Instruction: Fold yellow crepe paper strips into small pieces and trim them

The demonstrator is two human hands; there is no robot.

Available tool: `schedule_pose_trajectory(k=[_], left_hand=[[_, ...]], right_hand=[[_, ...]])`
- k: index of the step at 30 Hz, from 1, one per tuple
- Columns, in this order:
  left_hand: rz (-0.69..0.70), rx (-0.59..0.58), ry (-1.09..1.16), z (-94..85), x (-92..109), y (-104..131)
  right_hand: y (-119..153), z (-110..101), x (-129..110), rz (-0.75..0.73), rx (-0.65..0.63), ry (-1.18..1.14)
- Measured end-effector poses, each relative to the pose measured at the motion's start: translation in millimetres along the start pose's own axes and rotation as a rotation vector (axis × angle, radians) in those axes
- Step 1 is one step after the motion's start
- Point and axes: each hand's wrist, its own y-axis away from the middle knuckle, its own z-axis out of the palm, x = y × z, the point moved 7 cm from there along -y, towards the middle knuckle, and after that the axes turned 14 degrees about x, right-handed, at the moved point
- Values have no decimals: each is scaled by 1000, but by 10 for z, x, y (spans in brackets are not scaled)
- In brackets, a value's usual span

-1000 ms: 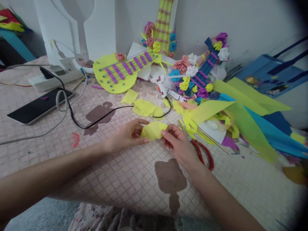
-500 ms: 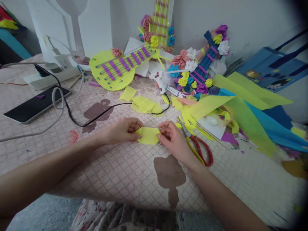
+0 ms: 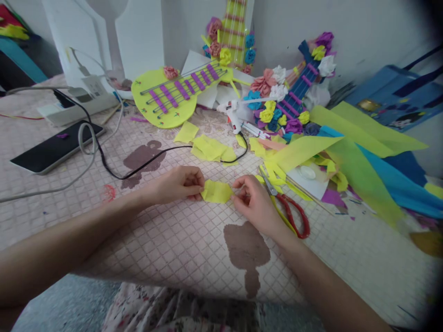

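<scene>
A small piece of yellow crepe paper (image 3: pixel 217 192) is stretched between my hands, just above the quilted cloth (image 3: pixel 166 249). My left hand (image 3: pixel 183 184) pinches its left edge between thumb and fingers. At the opposite edge, my right hand (image 3: pixel 252 198) has thumb and forefinger closed on the paper. Red-handled scissors (image 3: pixel 294 214) lie beside my right wrist, blades pointing away from me. Beyond my hands sits a loose pile of yellow paper pieces (image 3: pixel 209 148).
A white glue gun (image 3: pixel 231 115) stands behind the pile, its black cord (image 3: pixel 148 161) running left. Paper guitars (image 3: pixel 169 99) with paper roses lean at the back. Coloured crepe sheets (image 3: pixel 363 170) cover the right side; a phone (image 3: pixel 55 147) and power strip (image 3: pixel 76 106) lie left.
The yellow paper has gone from fairly flat to creased, with wavy edges. Both hands keep hold of its ends, and the whole view has shifted slightly.
</scene>
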Motion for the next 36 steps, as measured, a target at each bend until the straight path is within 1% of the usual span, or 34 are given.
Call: schedule_pose_trajectory(k=[3,6,8,10,13,15,17,18,21,23,25,27,28,30,32,36], left_hand=[[-33,-7,28,-4,-5,0],[-127,-16,91,-2,-44,-5],[-206,-12,154,-4,-80,-9],[-249,-8,203,-9,-103,-17],[-233,-8,220,-26,-109,-40],[-203,-22,174,-29,-104,-42],[-135,-10,48,-46,-71,-30],[-81,19,-50,-66,-39,-19],[98,163,-388,-129,85,36],[242,248,-561,-126,180,84],[423,307,-661,-75,276,137],[566,304,-708,16,324,184],[606,282,-724,67,327,199],[651,239,-766,153,322,220],[688,220,-820,209,329,239],[756,184,-898,262,347,265]], right_hand=[[50,29,-106,-152,-93,122],[91,85,-140,-207,-177,184],[91,97,-131,-208,-173,209],[81,99,-117,-210,-146,224],[70,105,-107,-228,-126,240],[71,112,-116,-253,-128,253],[74,114,-135,-279,-131,263],[75,113,-144,-287,-130,267],[76,107,-155,-282,-129,273],[77,104,-156,-278,-126,278],[79,103,-160,-287,-121,281],[80,101,-168,-302,-114,279],[80,99,-174,-310,-110,277],[80,95,-184,-322,-107,278],[81,94,-193,-331,-111,284],[87,97,-184,-336,-122,297]])
